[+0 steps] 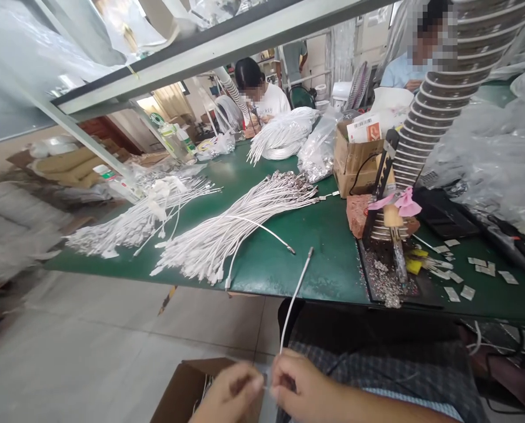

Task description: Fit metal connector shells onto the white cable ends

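My left hand (pixel 231 390) and my right hand (pixel 300 385) meet low in the view, above my lap, both closed in a pinch on the lower end of one white cable (pixel 294 299). The cable rises from my fingers to a bare metal tip over the edge of the green table (pixel 328 264). Below my left hand stands an open cardboard box (pixel 178 393) with white cables inside. On the table lie two big bundles of white cables (pixel 236 226), one loose cable (pixel 266 229) sticking out toward me.
A soldering iron in a holder (pixel 394 235) stands on a dark tray with solder scraps at the right, small labels (pixel 478 267) beside it. A cardboard box (pixel 354 158), plastic bags and a ribbed duct (pixel 447 88) sit behind. Two other people work at the far end.
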Demonstrator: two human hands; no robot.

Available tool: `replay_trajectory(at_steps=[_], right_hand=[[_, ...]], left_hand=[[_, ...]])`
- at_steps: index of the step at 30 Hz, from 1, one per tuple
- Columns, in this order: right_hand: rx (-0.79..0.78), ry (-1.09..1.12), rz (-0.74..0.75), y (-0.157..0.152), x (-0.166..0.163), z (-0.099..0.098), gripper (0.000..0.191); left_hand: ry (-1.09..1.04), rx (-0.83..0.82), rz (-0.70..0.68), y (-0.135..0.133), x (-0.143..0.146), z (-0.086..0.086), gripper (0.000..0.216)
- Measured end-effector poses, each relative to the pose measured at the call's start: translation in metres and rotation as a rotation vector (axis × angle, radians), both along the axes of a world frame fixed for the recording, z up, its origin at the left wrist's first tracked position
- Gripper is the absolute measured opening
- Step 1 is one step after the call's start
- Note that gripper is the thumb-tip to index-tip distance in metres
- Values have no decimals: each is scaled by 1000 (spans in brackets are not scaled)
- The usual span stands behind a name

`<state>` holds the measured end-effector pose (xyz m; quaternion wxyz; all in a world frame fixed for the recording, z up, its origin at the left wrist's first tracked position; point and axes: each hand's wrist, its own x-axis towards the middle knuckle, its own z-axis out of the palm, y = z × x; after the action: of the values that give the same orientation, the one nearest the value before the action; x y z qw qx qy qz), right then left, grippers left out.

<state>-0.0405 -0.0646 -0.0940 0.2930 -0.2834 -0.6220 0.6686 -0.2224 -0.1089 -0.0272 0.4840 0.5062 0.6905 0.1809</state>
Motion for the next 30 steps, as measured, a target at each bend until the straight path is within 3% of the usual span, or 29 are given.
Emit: replay_trajectory(at_steps=[2, 7, 12, 16, 20, 24, 27, 30], right_hand=[[42, -47, 41, -8, -2, -7, 19], [135, -121, 188, -15, -10, -25, 25], [202, -134, 324, -15, -2, -27, 33], [197, -121, 281, -11, 48, -4, 18], [140, -199, 36, -3, 124, 26, 8], [222, -257, -440, -8, 189, 45, 22], [281, -216, -667, -18, 213, 54, 17], [276, -149, -797, -21, 215, 62, 15]], left_hand=[[7, 196, 121, 25, 16, 9, 41], [-242, 407, 132, 75, 79, 14, 38], [-218, 466, 138, 75, 108, 13, 28], [-185, 463, 28, 63, 113, 23, 26], [-139, 454, -176, 60, 121, 33, 27], [-112, 465, -364, 67, 136, 34, 28], [-102, 482, -472, 74, 151, 33, 24], [-103, 487, -548, 79, 163, 33, 22]])
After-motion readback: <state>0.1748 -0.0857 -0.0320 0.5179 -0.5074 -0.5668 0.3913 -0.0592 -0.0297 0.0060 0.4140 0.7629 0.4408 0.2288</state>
